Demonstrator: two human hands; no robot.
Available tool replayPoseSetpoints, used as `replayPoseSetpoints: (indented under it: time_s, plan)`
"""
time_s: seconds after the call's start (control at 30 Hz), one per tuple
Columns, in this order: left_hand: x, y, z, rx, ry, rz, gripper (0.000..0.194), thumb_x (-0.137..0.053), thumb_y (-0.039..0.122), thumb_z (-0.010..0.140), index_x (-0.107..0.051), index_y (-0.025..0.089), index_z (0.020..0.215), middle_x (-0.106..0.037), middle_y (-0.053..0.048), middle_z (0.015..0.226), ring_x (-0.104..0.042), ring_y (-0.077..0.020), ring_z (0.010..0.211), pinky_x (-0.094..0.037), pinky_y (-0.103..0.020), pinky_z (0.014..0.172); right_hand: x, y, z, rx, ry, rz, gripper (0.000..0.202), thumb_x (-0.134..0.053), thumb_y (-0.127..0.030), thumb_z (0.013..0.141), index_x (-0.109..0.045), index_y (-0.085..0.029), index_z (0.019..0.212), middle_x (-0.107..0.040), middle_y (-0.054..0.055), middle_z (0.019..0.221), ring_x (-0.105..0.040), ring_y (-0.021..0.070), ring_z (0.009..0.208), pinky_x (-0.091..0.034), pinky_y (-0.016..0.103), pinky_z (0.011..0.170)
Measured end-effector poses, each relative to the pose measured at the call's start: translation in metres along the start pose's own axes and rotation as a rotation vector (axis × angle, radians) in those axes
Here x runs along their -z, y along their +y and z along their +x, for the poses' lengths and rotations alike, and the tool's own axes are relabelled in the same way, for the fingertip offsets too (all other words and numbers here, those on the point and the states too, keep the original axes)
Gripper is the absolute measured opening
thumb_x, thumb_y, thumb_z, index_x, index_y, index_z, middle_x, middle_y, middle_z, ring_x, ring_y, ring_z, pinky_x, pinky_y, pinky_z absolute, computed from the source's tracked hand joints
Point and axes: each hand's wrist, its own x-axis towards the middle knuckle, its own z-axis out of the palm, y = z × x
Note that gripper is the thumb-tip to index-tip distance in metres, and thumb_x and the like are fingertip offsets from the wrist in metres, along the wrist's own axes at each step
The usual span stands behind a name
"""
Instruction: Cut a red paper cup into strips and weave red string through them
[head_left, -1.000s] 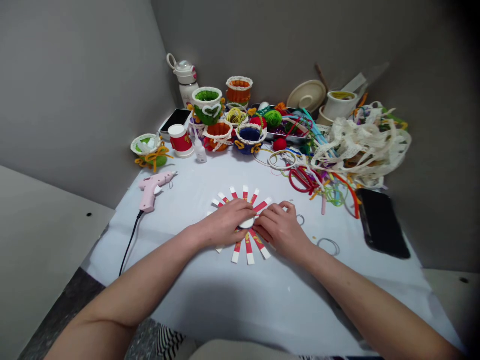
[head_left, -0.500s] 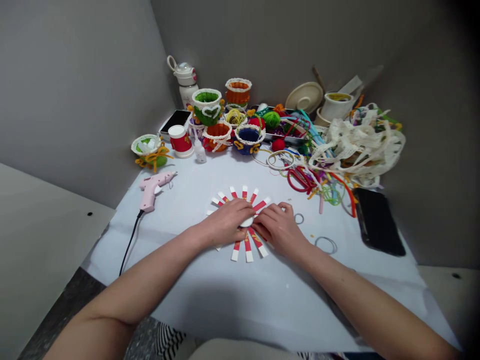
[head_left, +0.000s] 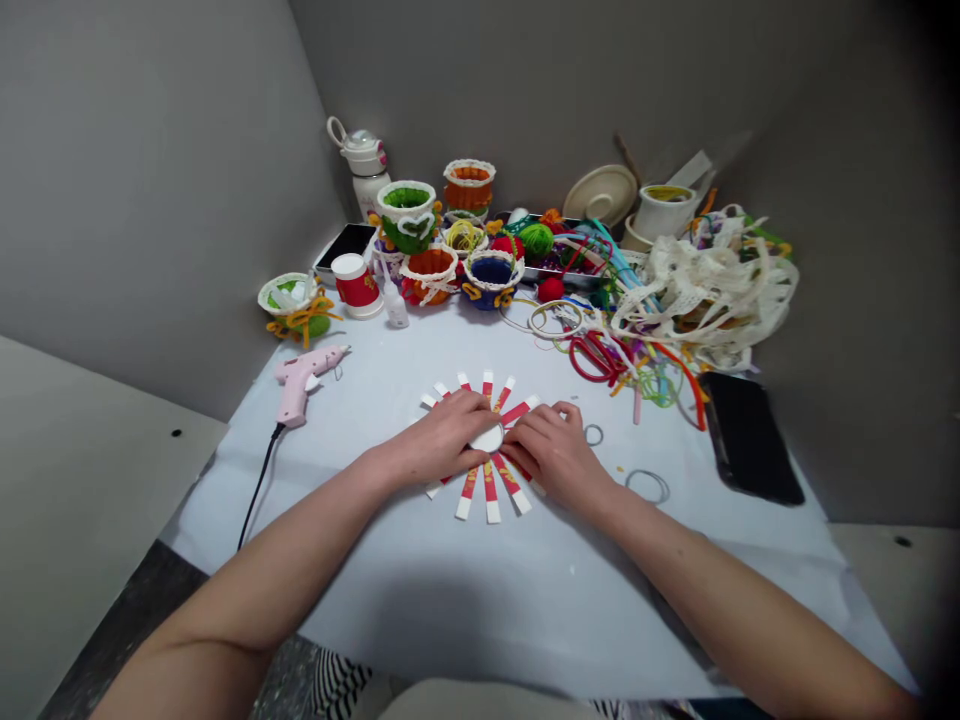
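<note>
A paper cup (head_left: 490, 500) cut into strips lies splayed flat on the table, its red and white strips fanning out round a white base disc (head_left: 487, 438). My left hand (head_left: 444, 437) rests over the left strips, with thumb and fingers closed about the disc's left side. At the disc's right edge, the bent fingers of my right hand (head_left: 553, 452) press together on the cup, their tips low against the strips. Whether they also pinch something thin is hidden. Strips under both hands are partly covered.
A pink glue gun (head_left: 301, 385) with a black cord lies left. Behind stand decorated cups (head_left: 491, 278), a red paper cup (head_left: 357, 287) and a glue bottle (head_left: 394, 303). To the right are red-handled scissors (head_left: 596, 357), lace (head_left: 712, 285), grey loops (head_left: 647, 487) and a black phone (head_left: 752, 440).
My left hand has shifted slightly left, so more of the white disc shows. My right hand stays at the disc's right edge. The whole view has moved a little.
</note>
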Motion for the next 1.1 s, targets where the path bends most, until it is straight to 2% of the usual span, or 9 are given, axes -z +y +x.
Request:
replayPoseSetpoints:
  time_s: [0.13, 0.3, 0.5, 0.63, 0.73, 0.8, 0.93, 1.1]
  plan:
    - [0.003, -0.001, 0.000, -0.028, -0.030, 0.000, 0.024, -0.064, 0.016, 0.090, -0.064, 0.019, 0.114, -0.061, -0.011, 0.119, -0.055, -0.0265, 0.112, -0.048, -0.042, 0.099, 0.001, -0.001, 0.000, -0.006, -0.006, -0.011, 0.022, -0.053, -0.029, 0.104, -0.067, -0.021, 0.089, -0.072, 0.004, 0.086, -0.056, 0.0200, 0.087, -0.027, 0.039, 0.091]
    - [0.004, -0.009, -0.003, -0.065, -0.035, -0.003, 0.034, -0.061, 0.014, 0.093, -0.060, 0.021, 0.126, -0.063, -0.011, 0.128, -0.056, -0.0261, 0.121, -0.044, -0.044, 0.105, 0.007, 0.002, -0.004, 0.009, -0.044, 0.062, 0.016, -0.053, -0.024, 0.104, -0.067, -0.022, 0.097, -0.073, 0.003, 0.093, -0.057, 0.0196, 0.089, -0.027, 0.039, 0.092]
    - [0.005, -0.010, -0.007, -0.077, -0.056, -0.005, 0.042, -0.052, 0.007, 0.094, -0.058, 0.025, 0.131, -0.063, -0.008, 0.137, -0.053, -0.0237, 0.130, -0.040, -0.046, 0.111, 0.011, 0.002, -0.009, 0.002, -0.090, 0.070, 0.018, -0.050, -0.021, 0.104, -0.067, -0.022, 0.100, -0.072, 0.005, 0.097, -0.057, 0.0204, 0.093, -0.028, 0.040, 0.092]
    - [0.005, -0.001, -0.005, -0.069, -0.046, -0.010, 0.035, -0.060, 0.015, 0.093, -0.061, 0.023, 0.127, -0.064, -0.008, 0.135, -0.055, -0.0249, 0.127, -0.040, -0.044, 0.110, 0.011, 0.000, -0.008, 0.008, -0.088, 0.063, 0.019, -0.049, -0.022, 0.105, -0.067, -0.021, 0.097, -0.071, 0.005, 0.095, -0.057, 0.0198, 0.090, -0.028, 0.040, 0.093]
    - [-0.002, 0.005, -0.001, 0.021, -0.018, 0.012, 0.033, -0.069, 0.026, 0.092, -0.061, 0.022, 0.124, -0.066, -0.009, 0.129, -0.057, -0.0276, 0.123, -0.042, -0.045, 0.105, 0.011, 0.001, -0.008, 0.017, -0.081, 0.060, 0.022, -0.049, -0.024, 0.105, -0.067, -0.021, 0.094, -0.070, 0.005, 0.092, -0.056, 0.0191, 0.088, -0.028, 0.039, 0.092]
    - [-0.008, 0.006, 0.001, 0.082, 0.006, 0.027, 0.032, -0.070, 0.027, 0.093, -0.061, 0.022, 0.124, -0.067, -0.010, 0.129, -0.056, -0.0286, 0.125, -0.042, -0.047, 0.104, 0.011, 0.001, -0.009, 0.031, -0.080, 0.055, 0.023, -0.049, -0.024, 0.105, -0.068, -0.021, 0.094, -0.070, 0.004, 0.091, -0.056, 0.0186, 0.087, -0.028, 0.039, 0.091]
    - [-0.015, 0.003, 0.003, 0.080, 0.029, 0.009, 0.028, -0.069, 0.022, 0.093, -0.062, 0.022, 0.121, -0.066, -0.009, 0.131, -0.056, -0.0274, 0.127, -0.042, -0.046, 0.104, 0.017, -0.004, -0.022, 0.061, -0.080, 0.024, 0.023, -0.047, -0.018, 0.105, -0.070, -0.021, 0.101, -0.071, 0.004, 0.091, -0.057, 0.0184, 0.085, -0.029, 0.039, 0.089]
    - [-0.015, 0.000, 0.002, 0.048, 0.033, 0.013, 0.030, -0.072, 0.022, 0.092, -0.061, 0.023, 0.120, -0.066, -0.008, 0.132, -0.057, -0.0270, 0.126, -0.042, -0.046, 0.103, 0.029, -0.026, -0.045, -0.039, -0.001, 0.062, 0.023, -0.048, -0.020, 0.105, -0.070, -0.020, 0.097, -0.070, 0.005, 0.086, -0.057, 0.0178, 0.081, -0.032, 0.037, 0.085]
